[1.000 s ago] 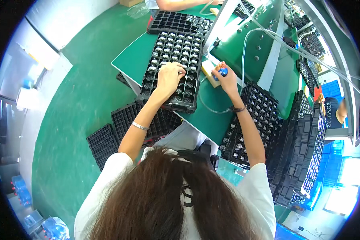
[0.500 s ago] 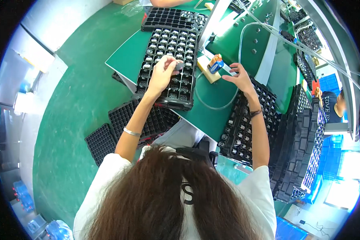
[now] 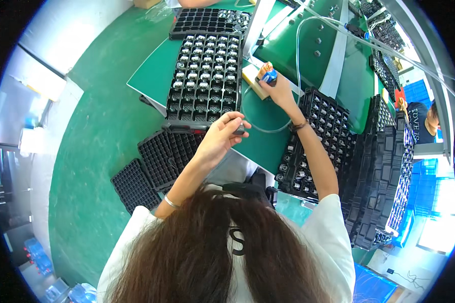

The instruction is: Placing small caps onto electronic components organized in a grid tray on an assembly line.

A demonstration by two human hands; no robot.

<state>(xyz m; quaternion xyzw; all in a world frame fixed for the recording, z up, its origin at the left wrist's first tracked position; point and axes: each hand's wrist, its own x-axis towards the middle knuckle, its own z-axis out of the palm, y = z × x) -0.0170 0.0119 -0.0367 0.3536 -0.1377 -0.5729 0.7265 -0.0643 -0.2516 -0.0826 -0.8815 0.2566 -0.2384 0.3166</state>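
My left hand (image 3: 218, 140) is pinched closed on a small dark grey part (image 3: 240, 130), just off the near right corner of a black compartment tray (image 3: 176, 113). Shiny metal parts fill the tray's far rows; its near pockets hold none. On the right, my right hand (image 3: 279, 91) has its fingers wrapped round a small blue tool with an orange top (image 3: 270, 76). That tool is at a pale yellow block (image 3: 252, 81) on the green table (image 3: 260, 144); whether it still touches the block is hidden by my fingers.
Another black tray (image 3: 179, 34) lies beyond the first. A filled tray (image 3: 301, 171) stands by my right forearm, with stacked trays (image 3: 374, 187) farther right. Clear tubing (image 3: 299, 50) loops over the table. Black trays (image 3: 134, 184) sit low on the left. A person (image 3: 423, 121) is at far right.
My left hand has drawn back from over the tray toward me, carrying the small part. My right hand has moved left and closed round the blue tool, having been open beside it.
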